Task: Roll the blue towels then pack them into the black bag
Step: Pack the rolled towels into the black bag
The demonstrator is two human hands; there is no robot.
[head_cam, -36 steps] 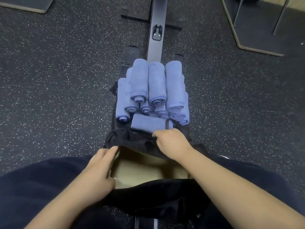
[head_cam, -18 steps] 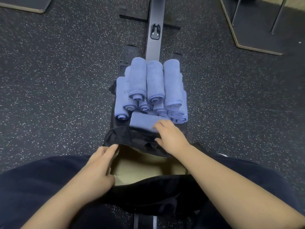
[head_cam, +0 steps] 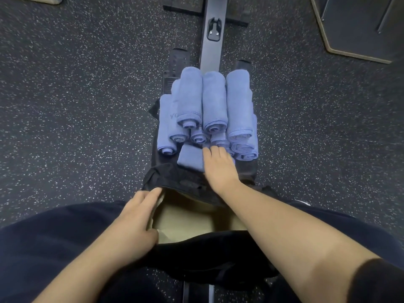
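- Head view, change: the right hand [head_cam: 219, 166] has advanced from the far rim of the black bag [head_cam: 175, 178] onto the crosswise towel roll [head_cam: 190, 158]; its fingers now lie over the roll's right half, lightly curved. A firm grip cannot be confirmed.
- Left hand [head_cam: 133, 217]: unchanged, fingers straight, pressed against the bag's left rim, keeping the mouth open.
- Meaning: rolling appears complete; packing is likely starting with this nearest roll.
- Towels: the stacked rolls [head_cam: 213, 101] sit just beyond the bag; the bag interior shows none.
- Surface: the rolls rest on a narrow bench [head_cam: 211, 53].
- Room: dark speckled floor [head_cam: 76, 95]; mat [head_cam: 360, 29] at upper right.
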